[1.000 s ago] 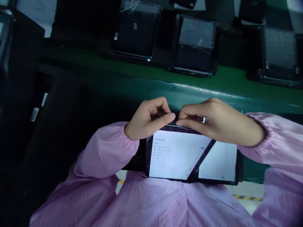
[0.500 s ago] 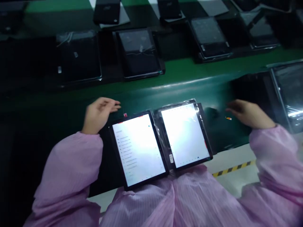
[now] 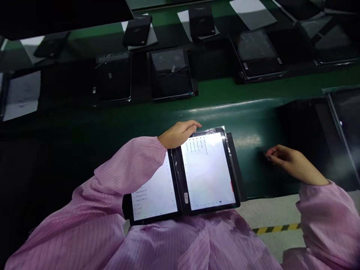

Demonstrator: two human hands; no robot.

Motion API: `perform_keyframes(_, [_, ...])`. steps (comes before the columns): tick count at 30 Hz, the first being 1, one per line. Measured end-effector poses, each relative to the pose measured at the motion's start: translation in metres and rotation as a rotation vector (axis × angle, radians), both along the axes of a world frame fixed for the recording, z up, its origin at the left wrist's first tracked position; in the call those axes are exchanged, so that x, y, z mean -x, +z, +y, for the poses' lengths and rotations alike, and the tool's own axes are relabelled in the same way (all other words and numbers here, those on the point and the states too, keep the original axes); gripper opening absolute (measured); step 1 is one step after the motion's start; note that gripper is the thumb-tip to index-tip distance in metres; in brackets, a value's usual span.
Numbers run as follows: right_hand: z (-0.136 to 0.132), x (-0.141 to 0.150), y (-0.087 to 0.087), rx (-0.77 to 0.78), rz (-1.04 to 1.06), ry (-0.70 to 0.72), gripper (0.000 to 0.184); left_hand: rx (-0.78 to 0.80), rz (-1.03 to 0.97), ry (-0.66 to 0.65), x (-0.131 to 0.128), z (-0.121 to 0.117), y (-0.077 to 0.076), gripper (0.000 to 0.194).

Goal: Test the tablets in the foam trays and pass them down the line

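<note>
Two lit tablets lie side by side at the bench's front edge, close to my body. My left hand (image 3: pixel 180 134) reaches over the top left corner of the right tablet (image 3: pixel 209 172), fingers stretched out and nothing seen in them. That tablet has clear film along its edges and a list of text on its white screen. My left sleeve hides much of the left tablet (image 3: pixel 157 195). To the right, just above the green mat, my right hand (image 3: pixel 284 159) is closed in a pinch. A tiny item shows at its fingertips, too small to make out.
Film-covered dark tablets (image 3: pixel 171 73) (image 3: pixel 257 54) lie in a row farther back. Behind them are black devices (image 3: pixel 201 21) on white sheets. A large film-covered panel (image 3: pixel 345 123) lies at the right. A dark overhang (image 3: pixel 64 15) fills the upper left. Striped floor tape (image 3: pixel 277 228) runs below the bench.
My left hand has moved right, from beside the left tablet to the right tablet's top corner. My right fingers have closed where a small orange-and-white piece lay. Text now shows on the right screen.
</note>
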State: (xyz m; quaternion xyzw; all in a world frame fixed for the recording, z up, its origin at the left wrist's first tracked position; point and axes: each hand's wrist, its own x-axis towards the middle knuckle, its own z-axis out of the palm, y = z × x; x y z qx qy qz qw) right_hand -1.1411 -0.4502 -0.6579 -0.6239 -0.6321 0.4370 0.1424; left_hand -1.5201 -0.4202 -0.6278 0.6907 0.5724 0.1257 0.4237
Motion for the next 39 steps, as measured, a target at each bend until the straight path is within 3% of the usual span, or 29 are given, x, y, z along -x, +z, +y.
perform_keyframes(2, [0.003,0.017,0.019,0.075,0.167,-0.033,0.037,-0.011,-0.12,0.004,0.009,-0.005,0.009,0.038])
perform_keyframes(5, [0.012,0.048,0.051,-0.002,0.368,-0.022,0.036,-0.041,-0.25,-0.061,0.015,-0.011,0.026,0.03])
perform_keyframes(10, [0.036,0.104,0.086,-0.111,0.61,0.183,0.022,-0.015,-0.343,-0.184,0.011,-0.013,0.044,0.02])
perform_keyframes(13, [0.048,0.132,0.088,-0.081,0.64,0.268,0.011,0.02,-0.363,-0.156,0.013,-0.014,0.048,0.02])
perform_keyframes(17, [0.051,0.148,0.085,-0.038,0.651,0.314,0.014,0.033,-0.388,-0.159,0.021,-0.019,0.051,0.024])
perform_keyframes(25, [0.033,0.156,0.1,-0.347,0.482,0.151,0.007,0.004,-0.445,-0.169,0.035,-0.027,0.055,0.027])
perform_keyframes(30, [0.028,0.173,0.11,-0.33,0.365,0.298,0.023,-0.061,-0.43,-0.192,0.041,-0.033,0.06,0.029])
perform_keyframes(37, [0.03,0.194,0.116,-0.328,0.372,0.3,0.005,-0.212,-0.333,-0.253,0.043,-0.035,0.066,0.022])
perform_keyframes(39, [0.029,0.196,0.115,-0.419,0.319,0.307,0.005,-0.224,-0.329,-0.256,0.044,-0.035,0.065,0.016])
